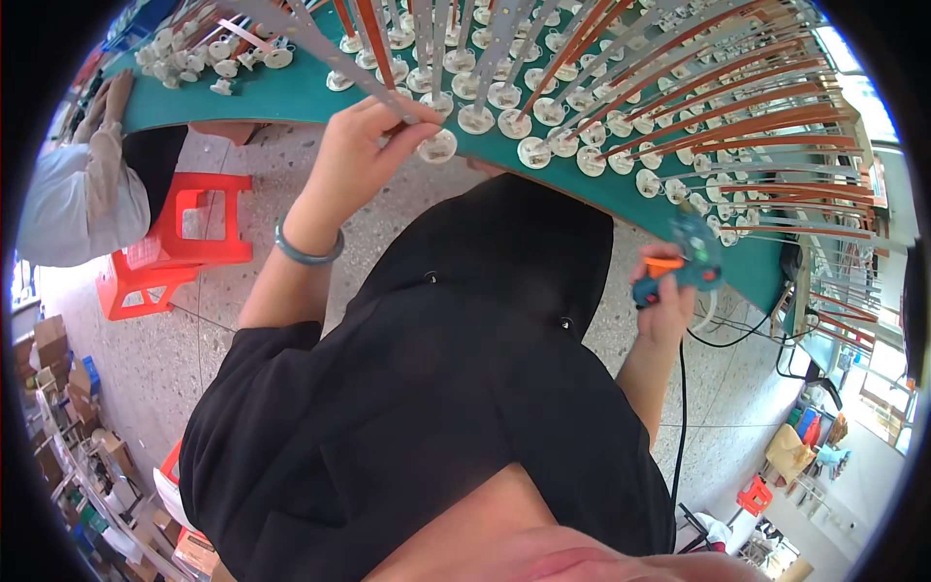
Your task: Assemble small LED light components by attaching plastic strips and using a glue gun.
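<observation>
My left hand [367,145], with a bangle on the wrist, pinches a long grey strip [320,48] dotted with small light spots. At the strip's lower end, just past my fingertips, hangs a round white disc [436,147] in front of the table edge; how the two join is hidden by my fingers. My right hand [665,312] is wrapped round a dark teal glue gun [696,257] with an orange trigger, its blurred nozzle pointing up toward the table. Between the hands and beyond, many similar discs [533,152] stand on the green table [475,147], each bearing an upright grey or brown strip.
A pile of white round parts [228,66] lies at the table's far left. Nearby sits another person [87,204] beside a red stool [199,228]. A black cable [683,407] hangs below my right hand. Cardboard boxes [50,339] stand at the left rim.
</observation>
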The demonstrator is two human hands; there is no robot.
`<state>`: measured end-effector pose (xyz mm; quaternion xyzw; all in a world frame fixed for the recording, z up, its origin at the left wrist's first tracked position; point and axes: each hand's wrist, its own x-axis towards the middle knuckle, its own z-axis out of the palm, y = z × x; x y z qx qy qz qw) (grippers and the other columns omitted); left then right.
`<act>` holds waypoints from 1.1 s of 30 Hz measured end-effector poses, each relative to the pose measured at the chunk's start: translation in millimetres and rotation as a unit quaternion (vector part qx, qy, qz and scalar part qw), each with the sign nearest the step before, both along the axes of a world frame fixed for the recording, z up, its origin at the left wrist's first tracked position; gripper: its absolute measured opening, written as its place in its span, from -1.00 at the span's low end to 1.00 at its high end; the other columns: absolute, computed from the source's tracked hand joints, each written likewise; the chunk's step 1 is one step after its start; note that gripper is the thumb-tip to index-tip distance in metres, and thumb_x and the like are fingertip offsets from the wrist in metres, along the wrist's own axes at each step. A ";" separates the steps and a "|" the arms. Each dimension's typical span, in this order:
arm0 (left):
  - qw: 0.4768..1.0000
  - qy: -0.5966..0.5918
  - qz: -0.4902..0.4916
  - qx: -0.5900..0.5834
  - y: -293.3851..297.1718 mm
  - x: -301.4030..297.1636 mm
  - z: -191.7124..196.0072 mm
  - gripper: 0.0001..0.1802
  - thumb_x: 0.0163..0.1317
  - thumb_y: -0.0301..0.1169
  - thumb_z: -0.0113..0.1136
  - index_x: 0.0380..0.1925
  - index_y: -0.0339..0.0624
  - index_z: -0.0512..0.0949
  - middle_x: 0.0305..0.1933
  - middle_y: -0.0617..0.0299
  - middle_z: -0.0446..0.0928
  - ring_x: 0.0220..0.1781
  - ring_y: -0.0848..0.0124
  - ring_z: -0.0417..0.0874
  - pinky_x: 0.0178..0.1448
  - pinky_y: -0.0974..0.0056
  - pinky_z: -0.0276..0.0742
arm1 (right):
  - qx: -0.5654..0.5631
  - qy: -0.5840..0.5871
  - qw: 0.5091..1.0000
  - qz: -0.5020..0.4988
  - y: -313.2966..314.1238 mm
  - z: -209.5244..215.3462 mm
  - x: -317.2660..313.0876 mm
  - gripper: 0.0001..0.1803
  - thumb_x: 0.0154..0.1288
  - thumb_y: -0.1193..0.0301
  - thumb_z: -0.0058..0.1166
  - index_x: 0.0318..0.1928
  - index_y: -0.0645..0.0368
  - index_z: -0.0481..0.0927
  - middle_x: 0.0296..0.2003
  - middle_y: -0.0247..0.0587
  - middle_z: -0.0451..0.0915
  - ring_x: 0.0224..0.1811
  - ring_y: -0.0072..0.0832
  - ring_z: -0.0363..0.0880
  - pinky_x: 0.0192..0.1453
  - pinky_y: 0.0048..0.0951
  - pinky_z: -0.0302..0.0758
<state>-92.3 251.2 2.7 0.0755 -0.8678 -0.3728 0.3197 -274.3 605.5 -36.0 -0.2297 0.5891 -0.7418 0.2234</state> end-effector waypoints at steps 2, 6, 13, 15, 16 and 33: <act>0.999 -0.020 0.050 -0.003 3.4 -3.7 -3.8 -0.88 0.16 -0.52 0.31 -0.29 -0.27 0.66 -0.36 0.14 0.62 -0.43 0.31 0.61 -0.33 0.36 0.50 | 0.024 0.022 0.996 0.085 -20.4 -5.4 5.7 -0.57 0.30 0.40 0.04 0.12 0.38 0.40 0.05 0.10 0.55 -0.22 -0.37 0.57 -0.12 -0.34 0.51; 0.997 -0.018 0.078 0.014 -2.9 6.0 -1.3 -0.89 0.17 -0.51 0.30 -0.29 -0.27 0.66 -0.35 0.12 0.63 -0.43 0.32 0.62 -0.34 0.33 0.49 | 0.100 0.068 0.976 0.180 -62.2 4.9 28.5 -0.63 0.29 0.49 0.02 0.08 0.41 0.46 0.11 0.08 0.55 -0.15 -0.46 0.58 -0.01 -0.43 0.49; 0.982 -0.017 0.185 0.012 -51.5 36.1 -3.6 -0.87 0.18 -0.48 0.31 -0.28 -0.29 0.65 -0.47 0.15 0.56 -0.50 0.43 0.53 -0.40 0.37 0.40 | 0.080 0.067 0.959 0.262 -124.8 9.8 43.9 -0.59 0.28 0.55 0.09 0.13 0.34 0.45 0.05 -0.09 0.61 -0.17 -0.58 0.58 -0.07 -0.51 0.53; 0.982 -0.022 0.186 -0.022 -63.5 35.3 -10.8 -0.84 0.17 -0.43 0.32 -0.31 -0.30 0.63 -0.49 0.10 0.53 -0.53 0.36 0.52 -0.41 0.33 0.39 | 0.132 0.152 0.932 0.302 -142.8 8.3 41.9 -0.60 0.28 0.54 0.10 0.13 0.32 0.45 0.01 -0.13 0.62 -0.18 -0.58 0.56 -0.08 -0.52 0.53; 0.981 -0.022 0.192 -0.022 -68.5 34.0 -14.5 -0.84 0.17 -0.43 0.32 -0.31 -0.30 0.63 -0.49 0.10 0.53 -0.53 0.36 0.52 -0.41 0.33 0.39 | 0.127 0.136 0.933 0.308 -150.5 2.4 42.8 -0.62 0.29 0.54 0.11 0.12 0.31 0.46 -0.03 -0.19 0.63 -0.19 -0.59 0.55 -0.08 -0.51 0.52; 0.991 -0.065 0.100 -0.053 -93.5 25.9 -16.0 -0.88 0.15 -0.49 0.31 -0.34 -0.30 0.62 -0.42 0.08 0.54 -0.44 0.25 0.59 -0.33 0.29 0.48 | 0.138 0.360 0.895 0.224 -226.9 -17.1 60.8 -0.61 0.31 0.38 0.14 0.08 0.27 0.41 -0.24 -0.11 0.67 -0.20 -0.19 0.69 -0.10 -0.33 0.55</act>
